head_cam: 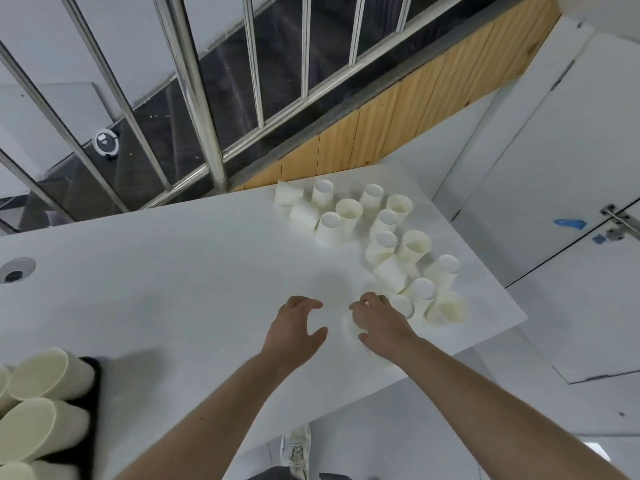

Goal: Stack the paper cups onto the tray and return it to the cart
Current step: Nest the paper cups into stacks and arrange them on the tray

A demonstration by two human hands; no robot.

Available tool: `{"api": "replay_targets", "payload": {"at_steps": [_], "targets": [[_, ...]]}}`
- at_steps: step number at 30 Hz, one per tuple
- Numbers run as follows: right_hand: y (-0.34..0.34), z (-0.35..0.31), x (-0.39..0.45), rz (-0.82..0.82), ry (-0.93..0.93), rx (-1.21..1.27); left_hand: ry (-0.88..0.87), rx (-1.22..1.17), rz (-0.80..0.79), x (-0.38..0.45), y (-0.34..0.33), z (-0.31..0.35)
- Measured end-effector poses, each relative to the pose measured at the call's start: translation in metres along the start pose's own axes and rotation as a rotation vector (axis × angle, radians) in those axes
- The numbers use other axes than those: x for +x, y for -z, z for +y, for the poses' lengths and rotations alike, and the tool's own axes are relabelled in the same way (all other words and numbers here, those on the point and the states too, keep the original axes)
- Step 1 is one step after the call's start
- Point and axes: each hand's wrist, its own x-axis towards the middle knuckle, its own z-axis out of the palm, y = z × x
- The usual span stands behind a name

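Note:
Several white paper cups (384,223) stand or lie scattered on the right part of the white table (173,271), some upside down. My right hand (379,322) grips one cup (348,323) from above, near the table's front right. My left hand (298,327) hovers just left of it, fingers curved apart and holding nothing. At the lower left, a black tray (90,410) carries several cups (38,379) standing upright.
A steel railing (204,109) and a stairwell lie beyond the table's far edge. A round cable port (16,270) sits in the table at the left. White doors with a latch (620,220) stand to the right. My shoe (298,452) shows below the table edge.

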Motion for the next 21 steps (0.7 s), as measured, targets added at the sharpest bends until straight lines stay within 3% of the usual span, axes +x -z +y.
{"api": "replay_targets", "payload": {"at_steps": [5, 8, 10, 12, 15, 18, 21], "targets": [[-0.007, 0.005, 0.008, -0.005, 0.052, 0.003, 0.049, -0.010, 0.003, -0.006, -0.005, -0.004], [-0.003, 0.006, 0.008, 0.013, 0.032, 0.137, 0.074, -0.060, 0.007, -0.005, -0.006, -0.005], [0.005, 0.005, 0.007, 0.103, -0.052, 0.390, 0.096, -0.128, 0.013, -0.003, -0.006, -0.004], [0.015, 0.004, 0.008, 0.143, -0.218, 0.892, 0.115, -0.247, 0.027, 0.000, -0.005, 0.000], [0.028, 0.003, 0.007, 0.014, -0.391, 1.584, 0.140, -0.476, 0.042, 0.005, -0.004, 0.008], [0.034, 0.006, 0.005, -0.084, -0.372, 1.795, 0.103, -0.631, 0.037, 0.010, -0.004, 0.017], [0.032, 0.010, 0.001, -0.130, -0.337, 1.824, 0.099, -0.677, 0.026, 0.014, -0.004, 0.022]]}}
